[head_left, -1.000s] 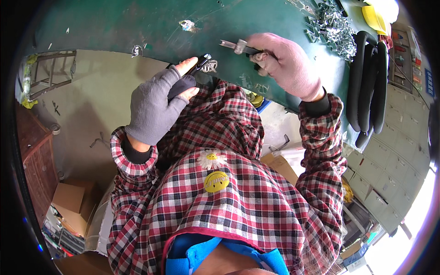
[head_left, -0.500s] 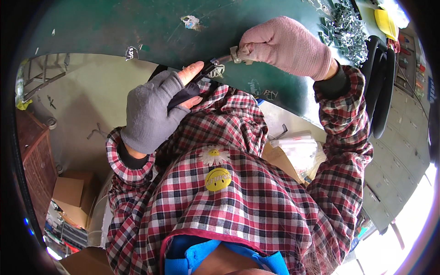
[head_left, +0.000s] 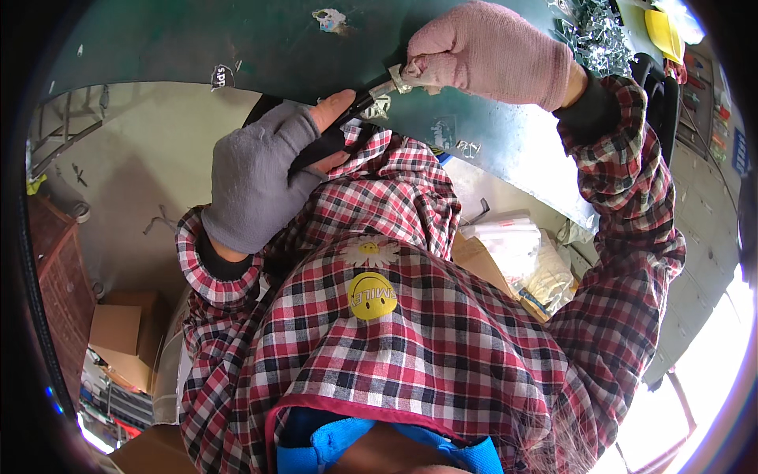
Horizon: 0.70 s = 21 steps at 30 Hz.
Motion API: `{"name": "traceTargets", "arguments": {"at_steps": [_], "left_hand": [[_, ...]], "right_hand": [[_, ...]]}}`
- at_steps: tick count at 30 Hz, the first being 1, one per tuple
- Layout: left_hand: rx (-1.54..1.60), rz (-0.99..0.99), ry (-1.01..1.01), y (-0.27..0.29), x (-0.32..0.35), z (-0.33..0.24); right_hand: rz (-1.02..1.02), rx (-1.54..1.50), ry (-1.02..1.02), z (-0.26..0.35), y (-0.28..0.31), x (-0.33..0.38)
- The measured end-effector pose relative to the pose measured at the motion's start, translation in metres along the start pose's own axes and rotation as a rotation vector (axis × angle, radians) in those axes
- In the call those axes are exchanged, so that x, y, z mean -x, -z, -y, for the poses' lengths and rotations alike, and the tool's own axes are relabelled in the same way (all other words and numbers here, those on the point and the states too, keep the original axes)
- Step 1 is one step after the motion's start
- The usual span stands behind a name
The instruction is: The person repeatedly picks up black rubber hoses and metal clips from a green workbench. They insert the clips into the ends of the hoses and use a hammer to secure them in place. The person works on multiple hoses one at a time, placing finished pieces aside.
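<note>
In a grey glove with bare fingertips, my left hand is closed round a slim black-handled tool. The tool slants up to the right over the table's near edge, and a short metal shaft shows at its far end. Its exact kind is not clear. My right hand, in a pink glove, pinches a small bent metal piece at the tip of that shaft. The fingertips hide part of the piece, and whether it sits round the shaft or against it I cannot tell.
On the green table, a heap of small metal pieces lies at the far right, with a yellow object beyond. Clear plastic bags lie in an open carton below the table. Cardboard boxes and a reddish-brown cabinet stand at left.
Both hands have shifted slightly up and left in the picture, together with the tool and the metal piece. My right elbow has swung outward. The grip of each hand looks the same.
</note>
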<state>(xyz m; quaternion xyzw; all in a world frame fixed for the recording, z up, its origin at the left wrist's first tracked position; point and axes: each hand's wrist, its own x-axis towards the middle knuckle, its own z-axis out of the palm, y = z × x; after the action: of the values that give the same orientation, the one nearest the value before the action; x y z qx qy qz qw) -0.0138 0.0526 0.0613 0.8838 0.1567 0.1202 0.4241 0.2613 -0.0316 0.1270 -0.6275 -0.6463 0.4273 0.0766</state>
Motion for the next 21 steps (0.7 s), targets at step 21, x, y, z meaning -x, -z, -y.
{"name": "traceTargets", "arguments": {"at_steps": [21], "left_hand": [[-0.173, 0.012, -0.010, -0.004, -0.003, 0.009]], "right_hand": [[0.057, -0.035, -0.087, -0.010, -0.015, -0.021]]}}
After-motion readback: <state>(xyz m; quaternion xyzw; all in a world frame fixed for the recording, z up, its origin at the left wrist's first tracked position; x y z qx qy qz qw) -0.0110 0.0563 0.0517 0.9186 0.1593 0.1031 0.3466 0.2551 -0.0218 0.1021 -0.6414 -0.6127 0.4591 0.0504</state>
